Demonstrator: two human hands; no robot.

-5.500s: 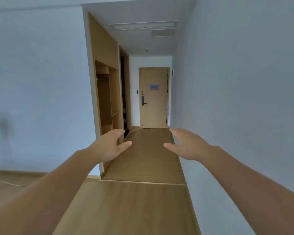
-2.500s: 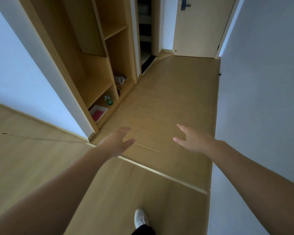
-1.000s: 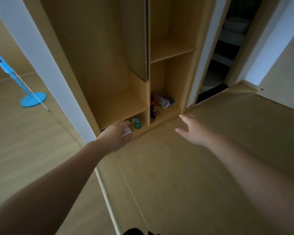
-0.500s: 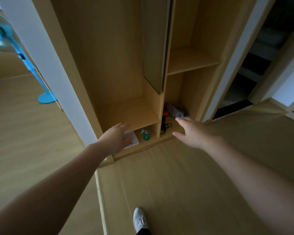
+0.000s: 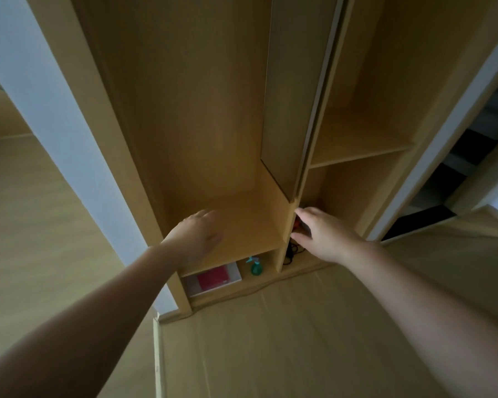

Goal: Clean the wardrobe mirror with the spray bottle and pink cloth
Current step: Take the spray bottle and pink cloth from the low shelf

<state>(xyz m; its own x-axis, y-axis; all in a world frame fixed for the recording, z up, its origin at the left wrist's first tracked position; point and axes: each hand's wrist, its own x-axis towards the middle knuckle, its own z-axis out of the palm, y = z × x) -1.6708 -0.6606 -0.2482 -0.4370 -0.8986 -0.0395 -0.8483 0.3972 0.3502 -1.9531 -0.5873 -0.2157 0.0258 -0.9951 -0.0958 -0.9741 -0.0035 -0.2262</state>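
Both hands have advanced to the wardrobe (image 5: 184, 110); left hand (image 5: 196, 239) and right hand (image 5: 322, 234) hover mid-frame, released and empty. Spray bottle (image 5: 256, 267) and pink cloth (image 5: 214, 278) sit lower centre beneath the shelf (image 5: 250, 225), apparently stored for pickup.

Dim, soft indoor light with no glare. The wall (image 5: 41, 81) left of the left grip (image 5: 194, 239) is the brightest patch. Motion blur smears the left grip; the right grip (image 5: 325, 237) is sharper. Shadow darkens the gap beside the right grip. Wide-angle distortion bends the wardrobe (image 5: 202, 110) uprights outward.
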